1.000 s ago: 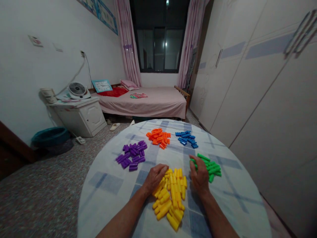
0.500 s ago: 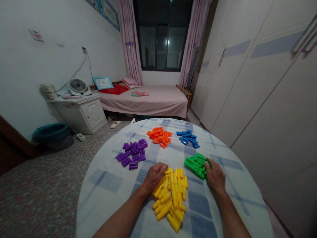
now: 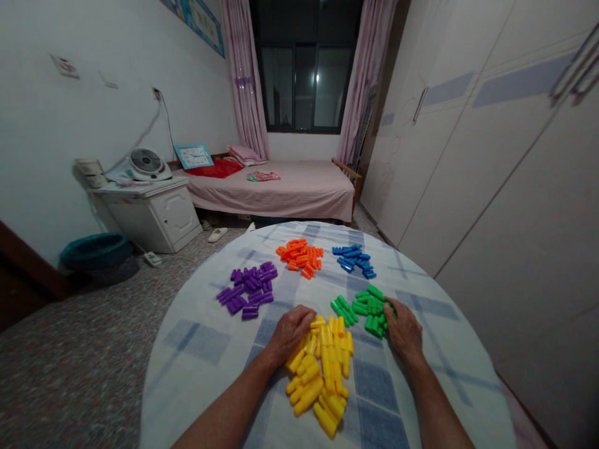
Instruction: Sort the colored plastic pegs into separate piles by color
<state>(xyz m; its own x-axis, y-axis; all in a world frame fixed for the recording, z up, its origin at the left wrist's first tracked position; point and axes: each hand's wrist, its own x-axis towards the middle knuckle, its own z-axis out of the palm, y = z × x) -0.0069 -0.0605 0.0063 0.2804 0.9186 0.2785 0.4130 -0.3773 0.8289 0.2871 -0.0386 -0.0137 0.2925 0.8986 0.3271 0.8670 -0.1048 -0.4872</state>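
Observation:
My left hand (image 3: 292, 333) rests at the upper left edge of a pile of yellow plastic tube-like pieces (image 3: 330, 362), its fingers curled and closed. What lies under those fingers is hidden. On the right, my right hand (image 3: 405, 327) is closed around the right side of a heap of green plastic pieces (image 3: 369, 305), thumb towards the heap and the other fingers partly hidden. A small row of green pieces (image 3: 344, 310) lies apart, left of that heap and above the yellow pile.
Purple pieces (image 3: 250, 290), orange pieces (image 3: 300, 257) and blue pieces (image 3: 354, 260) form separate piles across the far part of the round table (image 3: 196, 374) with its checked cloth. Beyond stand a bed (image 3: 290, 187) and, to the right, a wardrobe (image 3: 491, 187).
A row of green pieces has split off to the left from the green heap. Both hands stay nearly in place.

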